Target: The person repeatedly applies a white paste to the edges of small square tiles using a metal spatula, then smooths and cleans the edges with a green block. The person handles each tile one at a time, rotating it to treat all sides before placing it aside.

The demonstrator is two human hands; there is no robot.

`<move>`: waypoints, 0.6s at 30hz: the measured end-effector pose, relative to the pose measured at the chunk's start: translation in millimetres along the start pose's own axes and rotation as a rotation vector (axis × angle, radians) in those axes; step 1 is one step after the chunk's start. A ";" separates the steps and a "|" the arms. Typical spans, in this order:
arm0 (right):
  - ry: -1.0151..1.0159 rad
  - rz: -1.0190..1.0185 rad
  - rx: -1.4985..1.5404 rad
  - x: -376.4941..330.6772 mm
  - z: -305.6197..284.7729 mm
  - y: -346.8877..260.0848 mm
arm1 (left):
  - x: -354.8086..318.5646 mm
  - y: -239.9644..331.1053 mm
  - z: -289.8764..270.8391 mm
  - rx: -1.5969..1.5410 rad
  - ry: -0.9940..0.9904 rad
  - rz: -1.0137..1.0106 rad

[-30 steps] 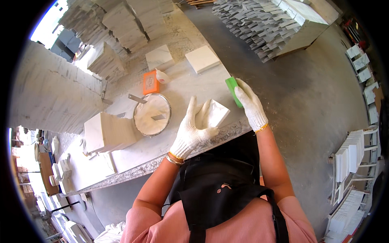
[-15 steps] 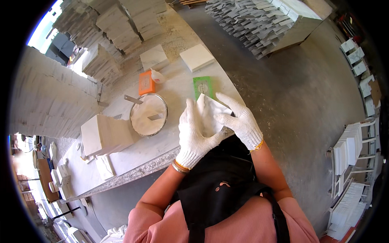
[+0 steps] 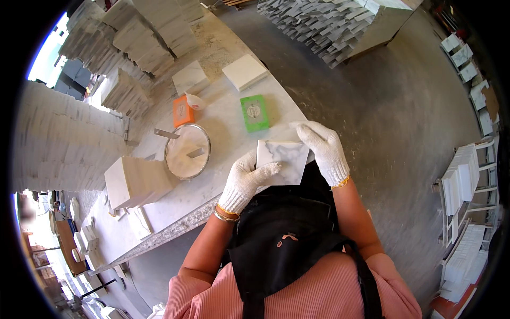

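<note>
A square white marble tile (image 3: 284, 159) with grey veins is held up at the near edge of the workbench, its face tilted toward me. My left hand (image 3: 245, 178), in a white knit glove, grips the tile's left side with the thumb across its face; the fingers behind are hidden. At the upper right corner, my gloved right hand (image 3: 325, 149) has its bent fingers against the tile, and its thumb is out of sight. Beyond the tile lies a green sanding block (image 3: 255, 113). An orange block (image 3: 183, 111) stands farther left.
A round bowl of pale powder or paste (image 3: 187, 154) with a scraper in it sits on the workbench (image 3: 223, 143). Near it are a stack of tiles (image 3: 138, 181), a white bag (image 3: 195, 102) and flat tiles (image 3: 244, 72). Tall tile stacks line the left; a rack (image 3: 462, 186) stands right.
The tile has turned so its veined face shows, and it sits lower. My right hand has moved from over its face to its upper right corner. The green block is now uncovered.
</note>
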State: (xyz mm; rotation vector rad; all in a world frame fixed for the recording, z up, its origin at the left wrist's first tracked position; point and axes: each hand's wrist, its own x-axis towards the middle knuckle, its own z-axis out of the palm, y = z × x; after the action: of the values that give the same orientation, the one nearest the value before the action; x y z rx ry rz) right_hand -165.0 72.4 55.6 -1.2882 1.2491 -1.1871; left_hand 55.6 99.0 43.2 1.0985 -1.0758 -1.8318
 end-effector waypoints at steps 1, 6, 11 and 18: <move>0.037 0.077 0.008 4.7 -5.7 -1.7 | -0.5 0.5 0.9 0.042 0.017 0.016; 0.047 0.155 0.138 -3.4 -23.7 -6.1 | -2.5 1.0 7.4 -0.109 0.047 0.007; -0.154 0.146 0.458 -8.5 -20.4 15.0 | 1.6 -15.9 9.8 -0.403 -0.011 -0.078; -0.314 0.007 0.448 -16.4 -10.4 14.2 | 4.7 -22.9 7.9 -0.655 -0.136 -0.198</move>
State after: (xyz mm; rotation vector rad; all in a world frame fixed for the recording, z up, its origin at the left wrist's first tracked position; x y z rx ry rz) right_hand -176.6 88.4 41.8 -1.0786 0.7090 -1.1274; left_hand 42.9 105.8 23.2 0.7060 -0.3759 -2.2120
